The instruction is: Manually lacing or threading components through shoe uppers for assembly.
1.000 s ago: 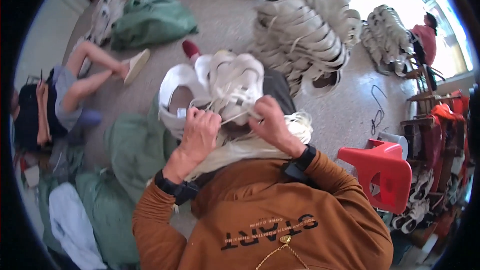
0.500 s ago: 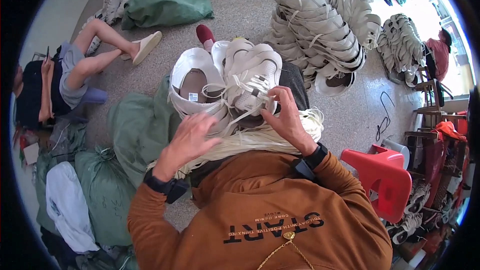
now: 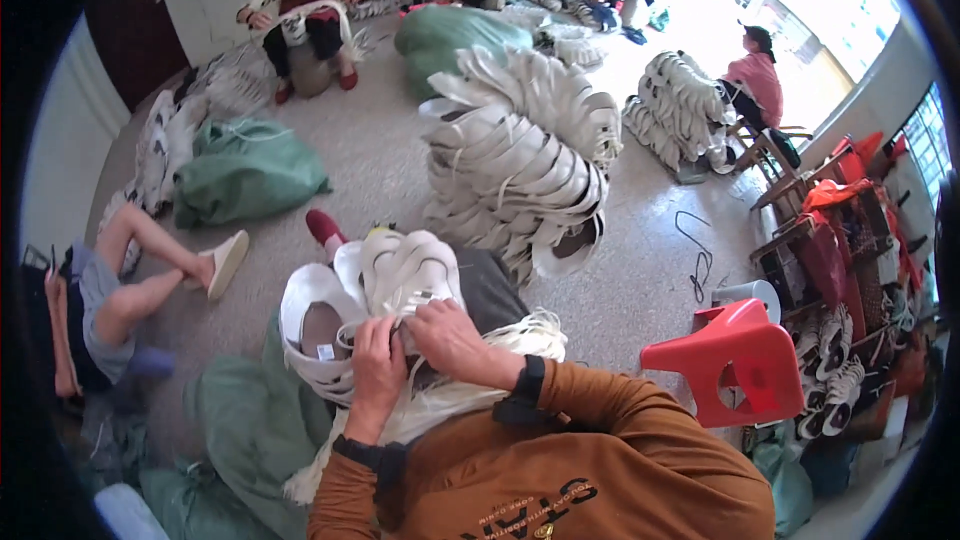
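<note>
A white lace-up shoe upper (image 3: 408,265) lies across my lap, its toe pointing away from me. My left hand (image 3: 379,365) is closed on the near part of this upper, beside the lacing. From the right, my right hand (image 3: 452,338) bends in with its fingers pinched at the white shoelace; the fingertips are partly hidden. Both hands nearly touch. Just left of them sits another white shoe upper (image 3: 300,298), its opening facing up and a small white label inside. Under my right wrist spreads a bundle of loose cream shoelaces (image 3: 535,338).
A tall stack of white uppers (image 3: 520,155) stands ahead on the floor. Green sacks (image 3: 250,170) lie at the left. A red plastic stool (image 3: 735,360) is at my right, near a crowded rack (image 3: 850,260). A seated person's legs (image 3: 140,260) reach in from the left; other people sit farther off.
My hands have come together at the laces; before, the left was raised and apart with fingers spread. The view has tilted up, showing more of the room and the people at the back.
</note>
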Demonstrator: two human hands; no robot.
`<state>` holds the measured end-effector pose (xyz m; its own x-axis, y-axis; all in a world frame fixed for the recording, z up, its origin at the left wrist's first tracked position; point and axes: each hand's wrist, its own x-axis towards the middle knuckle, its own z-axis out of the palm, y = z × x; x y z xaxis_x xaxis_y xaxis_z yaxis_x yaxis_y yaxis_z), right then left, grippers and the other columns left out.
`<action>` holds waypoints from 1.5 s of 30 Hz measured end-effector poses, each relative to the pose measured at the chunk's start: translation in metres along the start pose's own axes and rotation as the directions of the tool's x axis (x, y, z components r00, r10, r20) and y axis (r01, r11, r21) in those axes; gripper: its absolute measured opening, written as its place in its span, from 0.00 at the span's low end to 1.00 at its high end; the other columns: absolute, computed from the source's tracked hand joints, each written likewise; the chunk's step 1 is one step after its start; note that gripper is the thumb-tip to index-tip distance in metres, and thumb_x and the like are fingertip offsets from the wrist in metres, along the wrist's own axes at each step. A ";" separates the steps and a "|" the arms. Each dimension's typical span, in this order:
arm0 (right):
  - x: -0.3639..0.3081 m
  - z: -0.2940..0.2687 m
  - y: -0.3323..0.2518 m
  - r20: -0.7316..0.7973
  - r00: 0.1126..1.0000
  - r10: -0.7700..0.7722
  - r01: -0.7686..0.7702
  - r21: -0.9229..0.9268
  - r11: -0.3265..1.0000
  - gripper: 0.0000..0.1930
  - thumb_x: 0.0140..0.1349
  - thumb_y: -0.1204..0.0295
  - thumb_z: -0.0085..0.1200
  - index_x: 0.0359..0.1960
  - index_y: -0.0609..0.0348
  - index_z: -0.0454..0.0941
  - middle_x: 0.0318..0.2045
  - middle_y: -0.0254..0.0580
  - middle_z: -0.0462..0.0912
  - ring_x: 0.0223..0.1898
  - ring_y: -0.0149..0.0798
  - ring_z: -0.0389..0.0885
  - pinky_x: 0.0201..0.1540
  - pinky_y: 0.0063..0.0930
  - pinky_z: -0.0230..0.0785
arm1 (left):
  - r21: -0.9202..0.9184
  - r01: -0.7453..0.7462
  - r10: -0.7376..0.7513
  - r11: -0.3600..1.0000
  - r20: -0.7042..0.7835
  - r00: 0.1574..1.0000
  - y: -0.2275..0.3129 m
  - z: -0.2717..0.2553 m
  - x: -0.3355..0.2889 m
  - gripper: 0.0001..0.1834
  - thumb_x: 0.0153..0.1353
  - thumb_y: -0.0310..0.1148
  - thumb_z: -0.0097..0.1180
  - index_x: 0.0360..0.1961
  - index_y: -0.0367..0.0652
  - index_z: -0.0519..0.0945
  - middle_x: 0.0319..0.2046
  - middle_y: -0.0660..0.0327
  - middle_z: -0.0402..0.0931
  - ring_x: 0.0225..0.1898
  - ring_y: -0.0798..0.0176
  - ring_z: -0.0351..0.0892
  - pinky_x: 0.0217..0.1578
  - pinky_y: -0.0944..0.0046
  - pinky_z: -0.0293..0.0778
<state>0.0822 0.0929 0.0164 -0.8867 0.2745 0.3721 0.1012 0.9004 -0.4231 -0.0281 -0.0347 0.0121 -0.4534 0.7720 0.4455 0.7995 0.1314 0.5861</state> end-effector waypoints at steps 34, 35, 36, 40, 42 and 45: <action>-0.065 -0.083 0.042 -0.002 0.982 0.189 -0.188 0.041 0.981 0.07 0.58 0.79 0.57 0.38 0.60 0.74 0.37 0.47 0.78 0.43 0.52 0.77 0.47 0.42 0.67 | -0.707 0.431 -0.512 0.561 0.113 0.852 -0.011 0.012 0.024 0.09 0.62 0.24 0.60 0.42 0.34 0.76 0.32 0.61 0.82 0.33 0.72 0.80 0.38 0.71 0.77; -0.062 -0.077 0.035 0.008 0.980 0.200 -0.198 0.160 0.967 0.08 0.59 0.79 0.57 0.40 0.61 0.74 0.38 0.48 0.78 0.44 0.53 0.77 0.48 0.43 0.67 | -0.704 0.435 -0.511 0.561 0.119 0.851 -0.010 0.011 0.027 0.09 0.62 0.24 0.60 0.42 0.34 0.76 0.32 0.61 0.82 0.33 0.72 0.80 0.38 0.71 0.77; -0.059 -0.071 0.030 0.016 0.977 0.211 -0.207 0.275 0.939 0.09 0.59 0.80 0.56 0.41 0.61 0.74 0.39 0.49 0.78 0.45 0.54 0.77 0.49 0.43 0.68 | -0.752 0.395 -0.491 0.528 0.109 0.864 -0.004 0.006 0.033 0.10 0.64 0.24 0.57 0.45 0.34 0.75 0.32 0.60 0.83 0.33 0.72 0.81 0.38 0.71 0.78; -0.055 -0.045 0.027 0.030 0.958 0.286 -0.272 0.418 0.867 0.10 0.62 0.80 0.55 0.44 0.64 0.73 0.37 0.52 0.77 0.39 0.53 0.79 0.42 0.39 0.72 | -0.712 0.478 -0.331 0.515 0.350 0.876 -0.013 -0.019 0.052 0.12 0.67 0.23 0.53 0.50 0.33 0.73 0.32 0.59 0.83 0.31 0.73 0.81 0.34 0.72 0.78; -0.054 -0.038 0.034 -0.009 0.966 0.259 -0.236 0.385 0.892 0.10 0.62 0.79 0.55 0.44 0.64 0.73 0.36 0.51 0.76 0.36 0.51 0.80 0.39 0.37 0.73 | -0.602 0.580 -0.282 0.548 0.520 0.806 -0.020 -0.033 0.063 0.11 0.68 0.26 0.53 0.49 0.34 0.74 0.32 0.61 0.82 0.30 0.73 0.80 0.33 0.73 0.77; -0.053 -0.034 0.036 0.038 0.940 0.339 -0.314 0.484 0.817 0.09 0.61 0.78 0.57 0.43 0.63 0.74 0.36 0.49 0.76 0.35 0.49 0.79 0.38 0.36 0.72 | -0.359 0.656 -0.192 0.664 0.766 0.613 -0.024 -0.046 0.085 0.09 0.69 0.31 0.54 0.44 0.35 0.78 0.30 0.63 0.81 0.29 0.74 0.78 0.32 0.75 0.74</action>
<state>0.1485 0.1221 0.0096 -0.8165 0.5502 0.1749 0.1429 0.4862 -0.8621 -0.1038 -0.0010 0.0672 -0.1301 0.9246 -0.3582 0.0917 0.3709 0.9241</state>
